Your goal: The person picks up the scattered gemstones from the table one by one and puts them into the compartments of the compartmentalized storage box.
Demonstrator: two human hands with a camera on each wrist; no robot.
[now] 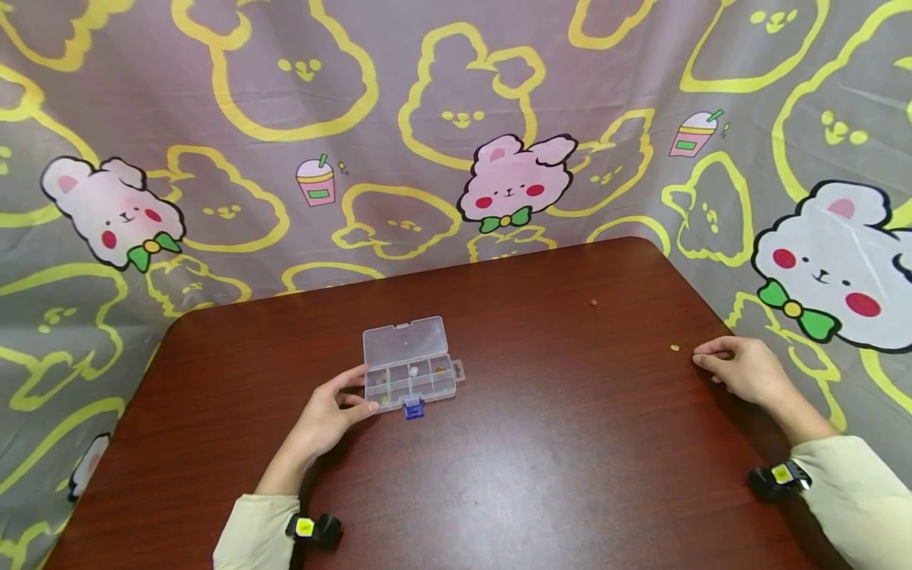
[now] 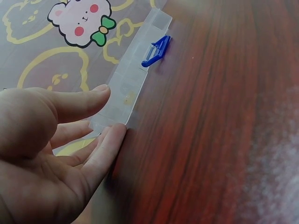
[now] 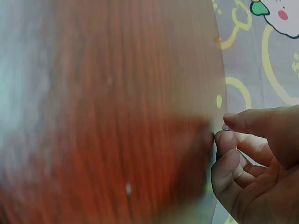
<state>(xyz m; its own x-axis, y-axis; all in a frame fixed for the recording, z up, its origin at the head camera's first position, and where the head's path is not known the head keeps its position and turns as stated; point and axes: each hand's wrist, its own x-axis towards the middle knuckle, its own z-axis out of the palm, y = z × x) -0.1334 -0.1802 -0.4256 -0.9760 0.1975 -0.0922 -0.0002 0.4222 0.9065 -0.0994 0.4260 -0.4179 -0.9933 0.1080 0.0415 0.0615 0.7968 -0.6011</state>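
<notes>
A clear plastic compartment box [image 1: 420,388] lies on the table with its lid [image 1: 402,344] raised at the back. Its blue latch [image 1: 414,409] hangs from the front edge. Several compartments hold small pieces, one of them white [image 1: 415,371]. My left hand [image 1: 329,413] grips the box's left end between thumb and fingers. Far to the right, my right hand [image 1: 741,370] pinches a tiny greyish piece [image 3: 226,127] between thumb and index finger; its exact kind is unclear. Just left of those fingertips lies a small pale-yellow piece [image 1: 674,347], apart from them.
A small brown bead-like piece [image 1: 594,302] sits farther back on the dark wooden table [image 1: 527,475]. Patterned cloth [image 1: 456,103] hangs behind the table and along its right side. Each wrist wears a black strapped device, the left one [image 1: 313,529] near the table's front.
</notes>
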